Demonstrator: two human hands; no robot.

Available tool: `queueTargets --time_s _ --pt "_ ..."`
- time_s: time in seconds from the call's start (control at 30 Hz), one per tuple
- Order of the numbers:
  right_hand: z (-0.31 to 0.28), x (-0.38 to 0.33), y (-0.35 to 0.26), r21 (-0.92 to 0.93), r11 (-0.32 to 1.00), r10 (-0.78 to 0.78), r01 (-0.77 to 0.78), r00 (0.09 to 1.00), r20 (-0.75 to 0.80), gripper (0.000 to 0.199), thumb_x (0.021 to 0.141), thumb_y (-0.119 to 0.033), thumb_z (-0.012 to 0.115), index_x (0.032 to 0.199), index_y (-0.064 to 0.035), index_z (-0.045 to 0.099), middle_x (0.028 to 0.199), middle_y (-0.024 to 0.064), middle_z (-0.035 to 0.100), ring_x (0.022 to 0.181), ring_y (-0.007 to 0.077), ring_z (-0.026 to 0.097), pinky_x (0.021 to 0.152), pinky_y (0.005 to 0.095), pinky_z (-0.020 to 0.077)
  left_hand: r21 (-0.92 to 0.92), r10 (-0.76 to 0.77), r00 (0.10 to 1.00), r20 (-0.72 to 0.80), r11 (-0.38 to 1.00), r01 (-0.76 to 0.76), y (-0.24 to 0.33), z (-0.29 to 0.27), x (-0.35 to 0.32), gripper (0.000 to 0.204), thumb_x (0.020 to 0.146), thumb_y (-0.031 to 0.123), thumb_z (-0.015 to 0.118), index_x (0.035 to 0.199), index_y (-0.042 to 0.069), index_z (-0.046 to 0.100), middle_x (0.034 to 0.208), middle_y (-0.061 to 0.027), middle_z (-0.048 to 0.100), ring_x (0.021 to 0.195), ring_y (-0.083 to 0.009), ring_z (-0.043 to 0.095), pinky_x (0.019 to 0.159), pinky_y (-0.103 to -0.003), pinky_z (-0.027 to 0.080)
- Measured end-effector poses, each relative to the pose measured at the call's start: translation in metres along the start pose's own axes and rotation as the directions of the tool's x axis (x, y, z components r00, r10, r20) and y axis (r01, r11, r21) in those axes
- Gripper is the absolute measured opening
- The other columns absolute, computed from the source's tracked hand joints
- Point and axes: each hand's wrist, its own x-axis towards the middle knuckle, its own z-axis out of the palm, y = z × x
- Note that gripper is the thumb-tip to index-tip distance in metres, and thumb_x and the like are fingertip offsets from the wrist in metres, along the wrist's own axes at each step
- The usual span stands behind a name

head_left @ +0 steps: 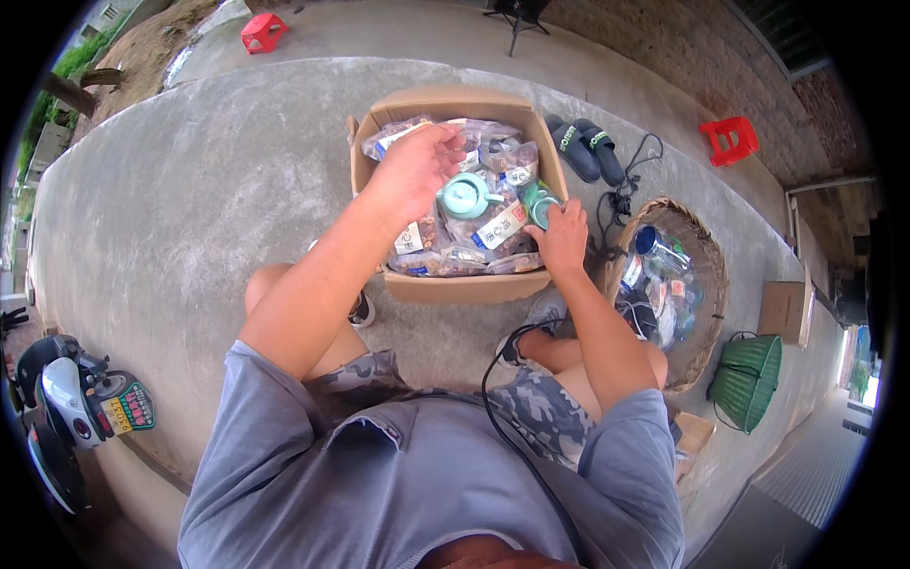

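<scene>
An opened cardboard box stands in front of me, filled with clear plastic packets that have white labels and brown contents. A small pale turquoise teapot with a lid lies on the packets near the middle. My left hand hovers over the left part of the box, fingers loosely bent and apart, nothing visible in them. At the box's right side, my right hand has its fingers at a green see-through cup and seems to grip its edge; the hand partly hides the cup.
Right of the box are dark slippers, a tangled black cord and a wicker basket of mixed items. Farther right sit a green basket and a carton. Red stools and a scooter stand farther off.
</scene>
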Motion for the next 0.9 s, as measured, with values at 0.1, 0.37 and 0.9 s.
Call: queueTargets --time_s 0.1,0.37,0.9 --pt "0.005 -0.004 0.001 -0.023 0.997 -0.073 0.074 0.996 0.056 0.025 0.087 -0.019 0.081 0.105 -0.0024 0.074 0.117 0.0146 0.063 0.11 0.0358 0.065 0.088 0.0493 0.0563 -0.016 0.02 1.0 -0.021 1.0 -0.021 0.007 -0.003 -0.001 0.017 0.101 0.018 0.067 0.112 0.005 0.068 0.11 -0.0068 0.068 0.101 -0.0215 0.066 0.088 -0.034 0.053" --pt "0.011 -0.001 -0.003 0.038 0.999 -0.009 0.006 0.997 0.08 0.019 0.095 -0.004 0.059 0.107 0.0003 0.073 0.118 0.0194 0.067 0.108 0.0393 0.072 0.089 0.0532 0.0608 0.029 -0.023 1.0 0.021 0.999 0.023 0.002 -0.001 -0.006 0.018 0.102 0.018 0.064 0.114 0.005 0.067 0.109 -0.0069 0.069 0.102 -0.0215 0.067 0.089 -0.034 0.053" --pt "0.017 0.026 -0.067 0.414 0.905 -0.154 0.096 0.982 0.108 0.044 0.102 -0.026 0.065 0.135 0.0002 0.054 0.107 0.0269 0.072 0.097 0.0471 0.071 0.083 0.0559 0.0567 0.068 0.038 0.997 0.068 0.997 -0.043 0.005 0.002 -0.002 0.015 0.102 0.017 0.063 0.113 0.009 0.067 0.107 -0.0054 0.068 0.098 -0.0193 0.065 0.086 -0.035 0.052"
